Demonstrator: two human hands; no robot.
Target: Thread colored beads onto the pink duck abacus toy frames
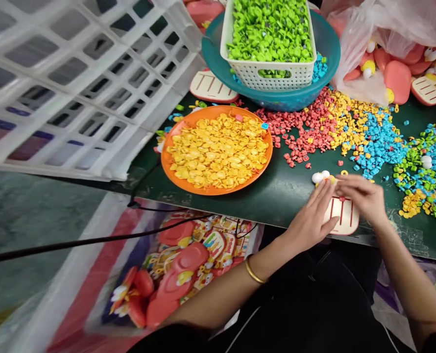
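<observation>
A cream toy board (345, 221) with red grooves lies near the table's front edge, white ball-shaped eyes (321, 176) and a bit of yellow at its far end. My left hand (316, 208) grips this toy from the left, fingers along its far end and thumb across the cream face. From the right, my right hand (365, 195) reaches over the same end with its fingers drawn together. Whatever those fingertips hold is hidden. A small red piece (342, 198) shows on the board below them. Close by is a yellow ring (344, 172).
An orange plate (168, 169) of yellow pieces stands left. Behind, a white basket (299, 73) of green pieces sits in a teal basin (330, 49). Loose red, yellow and blue pieces (381, 142) spread rightward. A white crate (118, 166) leans left; a bag of toys (177, 284) is below.
</observation>
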